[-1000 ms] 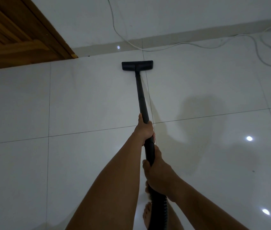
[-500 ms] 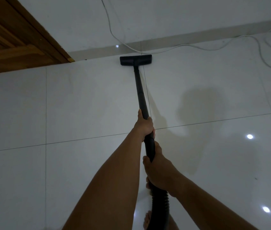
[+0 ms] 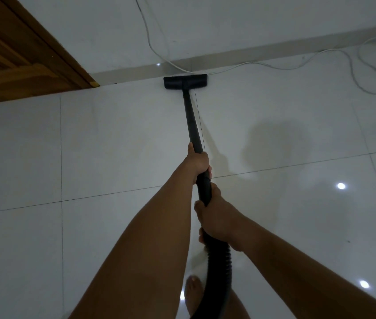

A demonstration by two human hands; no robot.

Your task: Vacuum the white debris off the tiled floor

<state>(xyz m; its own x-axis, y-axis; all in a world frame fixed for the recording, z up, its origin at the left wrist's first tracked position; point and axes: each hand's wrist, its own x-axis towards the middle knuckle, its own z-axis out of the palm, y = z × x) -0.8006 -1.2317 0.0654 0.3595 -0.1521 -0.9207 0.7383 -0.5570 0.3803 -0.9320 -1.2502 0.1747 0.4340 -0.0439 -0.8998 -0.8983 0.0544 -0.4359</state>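
Across the whole view, tiled floor: large pale glossy tiles with thin dark joints. Round light reflections and a soft shadow lie on its right part.
Wall: white, at the far side, with a grey skirting strip along its foot.
Door: brown wood, in the upper left corner; its lower edge meets the floor.
Vacuum wand: a straight black tube that runs from the hands away toward the wall, close beside a tile joint.
Hose: black and ribbed. It comes out under the right hand and goes down past the bottom edge.
Cable: thin and white. It comes down the wall, passes just behind the floor head, then runs right along the floor and makes a loop.
Right hand: the nearer one. Its fingers are wrapped round the thick end where wand and hose join.
Left hand: just ahead of the right one. It grips the wand, with the thumb laid along the tube.
Floor head: a wide black nozzle, flat on the floor at the foot of the skirting strip, right of the door corner. Whether it touches the strip I cannot tell.
Foot: bare, at the bottom edge, partly hidden by the hose.
White debris: I cannot make it out against the pale tiles.
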